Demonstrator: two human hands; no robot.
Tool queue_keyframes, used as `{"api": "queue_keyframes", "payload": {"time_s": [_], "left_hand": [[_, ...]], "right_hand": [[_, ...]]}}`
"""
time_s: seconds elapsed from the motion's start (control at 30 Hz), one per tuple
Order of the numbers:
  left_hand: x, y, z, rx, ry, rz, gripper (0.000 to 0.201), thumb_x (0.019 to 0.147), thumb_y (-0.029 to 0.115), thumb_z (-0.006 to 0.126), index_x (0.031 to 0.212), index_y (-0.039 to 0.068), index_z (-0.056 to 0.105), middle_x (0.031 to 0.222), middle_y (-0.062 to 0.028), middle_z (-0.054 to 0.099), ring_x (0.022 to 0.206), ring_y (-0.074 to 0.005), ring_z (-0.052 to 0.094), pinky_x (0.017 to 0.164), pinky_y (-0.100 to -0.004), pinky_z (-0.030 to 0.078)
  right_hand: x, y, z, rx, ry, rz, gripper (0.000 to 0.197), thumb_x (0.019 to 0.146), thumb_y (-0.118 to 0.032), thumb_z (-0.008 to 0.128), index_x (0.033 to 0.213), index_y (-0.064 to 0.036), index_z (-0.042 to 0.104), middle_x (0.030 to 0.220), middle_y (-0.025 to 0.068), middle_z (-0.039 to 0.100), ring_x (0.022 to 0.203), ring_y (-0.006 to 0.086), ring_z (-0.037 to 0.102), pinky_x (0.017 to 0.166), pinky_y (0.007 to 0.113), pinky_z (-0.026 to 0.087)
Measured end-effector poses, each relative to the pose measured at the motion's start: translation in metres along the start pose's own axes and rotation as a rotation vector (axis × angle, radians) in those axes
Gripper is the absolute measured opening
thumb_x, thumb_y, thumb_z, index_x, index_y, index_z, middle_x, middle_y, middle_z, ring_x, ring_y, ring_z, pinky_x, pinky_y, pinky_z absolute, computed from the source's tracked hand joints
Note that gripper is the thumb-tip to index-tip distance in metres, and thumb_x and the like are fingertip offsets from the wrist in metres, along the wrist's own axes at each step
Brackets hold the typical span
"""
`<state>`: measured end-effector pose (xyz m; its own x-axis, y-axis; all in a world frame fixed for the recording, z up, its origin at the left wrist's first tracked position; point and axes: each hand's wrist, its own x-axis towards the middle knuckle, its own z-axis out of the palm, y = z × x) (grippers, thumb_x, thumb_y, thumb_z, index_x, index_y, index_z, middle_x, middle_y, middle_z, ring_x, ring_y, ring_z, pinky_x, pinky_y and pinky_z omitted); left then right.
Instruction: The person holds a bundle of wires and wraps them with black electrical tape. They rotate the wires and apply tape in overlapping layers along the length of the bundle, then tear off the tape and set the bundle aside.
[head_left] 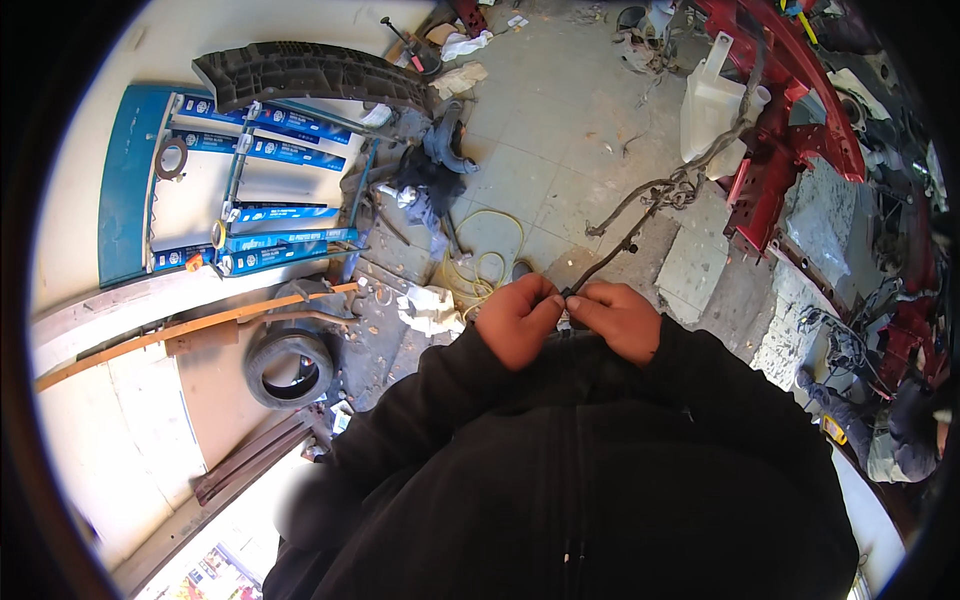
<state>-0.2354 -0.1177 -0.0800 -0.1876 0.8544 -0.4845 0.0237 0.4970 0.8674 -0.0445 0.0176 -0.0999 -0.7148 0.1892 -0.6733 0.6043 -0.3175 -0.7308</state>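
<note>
A dark taped wiring harness [604, 263] runs from my fingers up and to the right, toward a red car body [775, 175]. Farther along, the harness bunches into a tangle of branches [680, 188] beside the car's front. In front of my chest, my left hand [518, 322] pinches the near end of the harness between thumb and fingers. My right hand [618, 320] meets it there, thumb and forefinger closed on the same end. The tip itself is mostly covered by my fingertips, so its shape cannot be made out.
A white plastic tank [707, 112] hangs at the red body. On the left stand a rack with blue boxes [290, 242], a black curved panel [310, 75] and a tyre [288, 368]. A yellow hose [492, 278] coils on the tiled floor. Another person [905, 435] is at the right edge.
</note>
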Motion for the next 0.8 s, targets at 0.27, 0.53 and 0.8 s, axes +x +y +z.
{"api": "queue_keyframes", "payload": {"time_s": [0.27,0.53,0.8], "left_hand": [[-0.012,-0.001,0.008,-0.119,0.058,-0.008,0.015,0.111,0.016,0.059,0.102,0.004,0.064,0.078,0.0038,0.057,0.067,-0.0049,0.049,0.059,-0.0261,0.041],[-0.036,0.009,0.006,-0.289,0.124,-0.028,0.015,0.111,0.015,0.058,0.101,0.004,0.064,0.08,0.003,0.058,0.071,-0.0061,0.051,0.063,-0.0264,0.043],[-0.034,0.007,0.003,-0.525,0.038,-0.177,0.018,0.111,0.016,0.06,0.101,0.003,0.068,0.078,0.0032,0.058,0.07,-0.0055,0.049,0.064,-0.0253,0.041]], "right_hand": [[0.011,0.017,0.023,0.0,0.158,-0.425,0.034,0.109,-0.012,0.058,0.137,0.0033,0.067,0.137,0.0094,0.065,0.114,0.0155,0.065,0.095,0.031,0.055],[0.025,0.018,0.03,0.014,0.176,-0.646,0.033,0.108,-0.015,0.067,0.136,0.0027,0.067,0.145,0.014,0.06,0.137,0.0236,0.059,0.11,0.037,0.051],[0.014,0.002,0.043,0.491,0.246,-0.441,0.02,0.101,0.002,0.072,0.12,0.0027,0.066,0.111,0.0124,0.073,0.095,0.0207,0.074,0.09,0.036,0.062]]}}
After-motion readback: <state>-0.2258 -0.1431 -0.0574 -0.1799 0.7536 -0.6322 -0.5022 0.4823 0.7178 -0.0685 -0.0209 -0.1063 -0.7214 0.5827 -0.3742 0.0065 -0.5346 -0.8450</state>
